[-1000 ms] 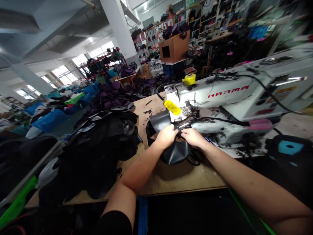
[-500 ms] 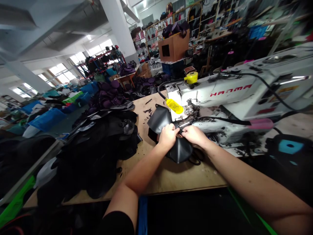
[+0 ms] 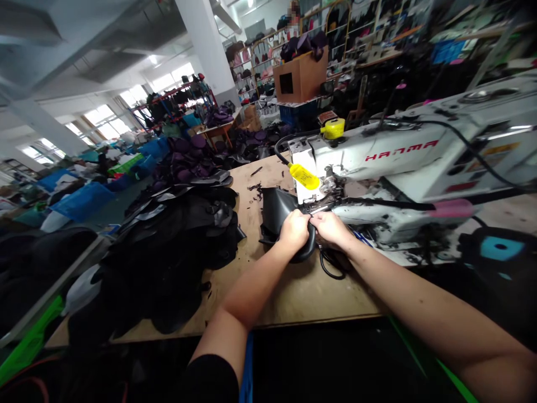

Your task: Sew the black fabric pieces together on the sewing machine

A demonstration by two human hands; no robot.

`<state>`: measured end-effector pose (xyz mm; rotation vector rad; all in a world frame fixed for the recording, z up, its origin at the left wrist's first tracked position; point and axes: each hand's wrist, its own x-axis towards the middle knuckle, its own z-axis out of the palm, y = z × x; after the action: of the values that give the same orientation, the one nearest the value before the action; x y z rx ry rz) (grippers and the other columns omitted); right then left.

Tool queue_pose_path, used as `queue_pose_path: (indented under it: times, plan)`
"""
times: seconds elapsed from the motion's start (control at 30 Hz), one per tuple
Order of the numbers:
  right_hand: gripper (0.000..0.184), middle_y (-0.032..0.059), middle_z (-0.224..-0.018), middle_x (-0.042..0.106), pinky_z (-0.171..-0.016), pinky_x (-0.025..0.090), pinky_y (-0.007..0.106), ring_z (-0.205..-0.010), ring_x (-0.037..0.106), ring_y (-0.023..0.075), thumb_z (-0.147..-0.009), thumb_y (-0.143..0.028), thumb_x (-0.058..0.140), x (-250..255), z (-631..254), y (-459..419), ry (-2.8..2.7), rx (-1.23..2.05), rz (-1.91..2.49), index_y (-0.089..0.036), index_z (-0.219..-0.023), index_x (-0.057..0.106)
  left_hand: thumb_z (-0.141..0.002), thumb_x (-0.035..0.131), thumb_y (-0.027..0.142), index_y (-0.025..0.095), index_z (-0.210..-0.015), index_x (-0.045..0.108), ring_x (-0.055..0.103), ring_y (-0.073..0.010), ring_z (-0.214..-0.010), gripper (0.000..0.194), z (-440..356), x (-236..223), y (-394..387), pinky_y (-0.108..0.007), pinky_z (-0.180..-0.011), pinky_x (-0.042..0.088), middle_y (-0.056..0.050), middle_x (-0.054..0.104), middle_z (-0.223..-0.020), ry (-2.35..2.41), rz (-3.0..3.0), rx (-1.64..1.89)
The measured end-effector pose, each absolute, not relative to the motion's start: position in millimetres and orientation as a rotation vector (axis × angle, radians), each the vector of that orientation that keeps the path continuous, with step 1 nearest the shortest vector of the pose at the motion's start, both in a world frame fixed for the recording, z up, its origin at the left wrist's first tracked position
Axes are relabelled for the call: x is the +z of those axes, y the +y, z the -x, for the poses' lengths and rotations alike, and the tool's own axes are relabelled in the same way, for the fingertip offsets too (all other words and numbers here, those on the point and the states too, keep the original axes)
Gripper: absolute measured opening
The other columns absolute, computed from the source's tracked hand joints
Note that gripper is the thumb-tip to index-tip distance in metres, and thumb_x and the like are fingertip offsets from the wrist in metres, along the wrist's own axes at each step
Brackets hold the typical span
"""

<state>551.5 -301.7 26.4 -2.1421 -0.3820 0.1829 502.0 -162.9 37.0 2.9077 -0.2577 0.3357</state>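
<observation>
"What's that black piece (image 3: 277,210) over there?"

"Glossy, leather-like sheet, fairly stiff by the look of it."

"Lying flat?"

"No, it's bunched and curved over the wooden table (image 3: 268,291), pinched between the left hand (image 3: 294,230) and right hand (image 3: 330,229), one flap standing up behind them."

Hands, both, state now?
Left hand: closed, holding black piece.
Right hand: closed, holding the same piece.

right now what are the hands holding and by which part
The left hand and right hand together hold a black leather-like piece at its near edge.
</observation>
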Motion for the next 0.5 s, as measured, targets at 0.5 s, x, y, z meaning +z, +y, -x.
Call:
queue_pose_path:
  times: [0.5]
  plan:
    - [0.030,0.0079,-0.098,0.074,-0.072,0.058,0.036,-0.084,0.070,0.0231,-0.089,-0.051,0.053,-7.0,-501.3,-292.9,-0.061,0.495,1.394,-0.025,-0.100,0.062,-0.080,0.068,0.043,0.016,-0.069,0.055,0.050,-0.0134,-0.063,0.032,-429.5,36.7,-86.6,-0.024,-0.059,0.038,0.002,0.052,-0.063,0.295,-1.941,0.013]
